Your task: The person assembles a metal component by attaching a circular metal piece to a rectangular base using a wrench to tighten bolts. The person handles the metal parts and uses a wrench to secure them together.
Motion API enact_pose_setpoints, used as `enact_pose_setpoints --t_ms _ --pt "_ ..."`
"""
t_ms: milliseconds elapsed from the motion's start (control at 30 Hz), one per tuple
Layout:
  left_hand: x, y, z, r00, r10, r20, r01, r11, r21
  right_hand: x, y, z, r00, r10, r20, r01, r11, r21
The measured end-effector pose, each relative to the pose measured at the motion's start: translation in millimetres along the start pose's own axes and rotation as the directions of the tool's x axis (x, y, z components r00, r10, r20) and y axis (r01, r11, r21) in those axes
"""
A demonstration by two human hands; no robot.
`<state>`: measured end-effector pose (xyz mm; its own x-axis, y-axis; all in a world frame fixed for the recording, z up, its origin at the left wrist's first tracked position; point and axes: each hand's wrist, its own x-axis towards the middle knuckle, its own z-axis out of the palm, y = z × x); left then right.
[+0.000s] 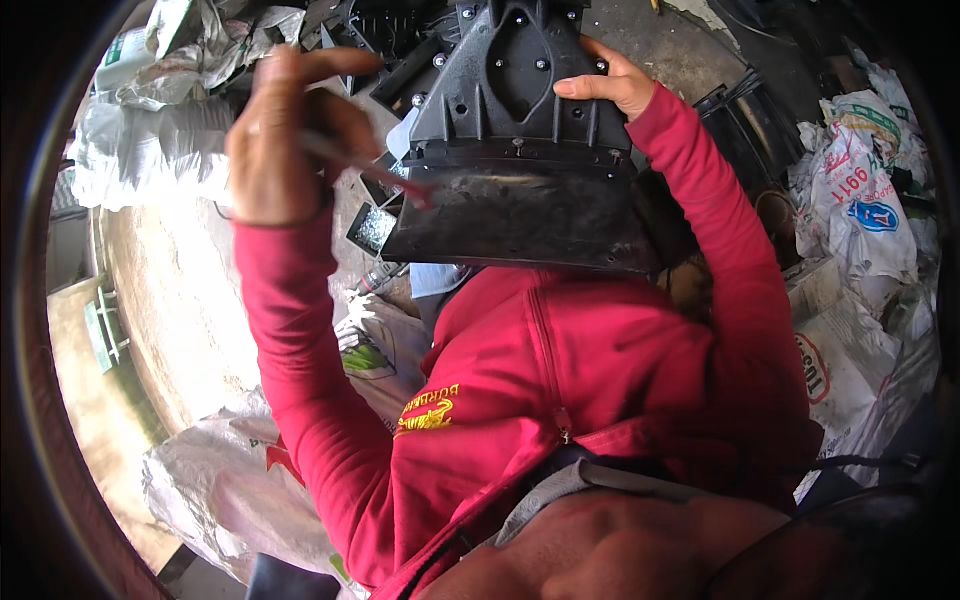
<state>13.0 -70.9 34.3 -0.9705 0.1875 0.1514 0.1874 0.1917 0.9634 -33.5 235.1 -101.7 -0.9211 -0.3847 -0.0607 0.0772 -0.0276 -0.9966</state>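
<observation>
A large black moulded part [510,215] lies across my lap, with a flat panel near me and a ribbed, narrowing section beyond it. Several shiny bolt heads dot the ribbed section. My right hand [615,85] grips its far right edge, thumb on top and the other fingers partly hidden behind. Raised at the left, my left hand [285,140] is smeared by motion. Between its fingers is a thin rod-like tool [412,190] with a reddish end, pointing over the panel's left side; blur hides its exact kind. Whether its end touches the panel I cannot tell.
A small black tray [374,228] of shiny small metal pieces stands left of the black part. White sacks [870,190] pile up on the right, and clear plastic-wrapped bundles [150,150] stand at the far left. More black parts [385,35] lie beyond on the floor.
</observation>
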Motion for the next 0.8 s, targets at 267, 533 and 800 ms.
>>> enact_pose_setpoints --t_ms 267,533,800 --pt "-20.7 -20.7 38.6 0.995 -0.098 0.005 0.098 0.994 -0.039 -13.8 12.7 15.8 0.979 -0.203 0.005 0.203 0.978 0.057" --pt "7.7 -53.4 37.6 0.947 -0.319 0.033 0.321 0.941 -0.103 -13.7 17.9 15.3 0.977 -0.214 0.005 0.213 0.975 0.07" --pt "24.7 -70.1 34.1 0.867 -0.471 0.163 0.492 0.861 -0.129 -19.0 16.7 23.4 0.977 -0.212 -0.003 0.211 0.975 0.074"
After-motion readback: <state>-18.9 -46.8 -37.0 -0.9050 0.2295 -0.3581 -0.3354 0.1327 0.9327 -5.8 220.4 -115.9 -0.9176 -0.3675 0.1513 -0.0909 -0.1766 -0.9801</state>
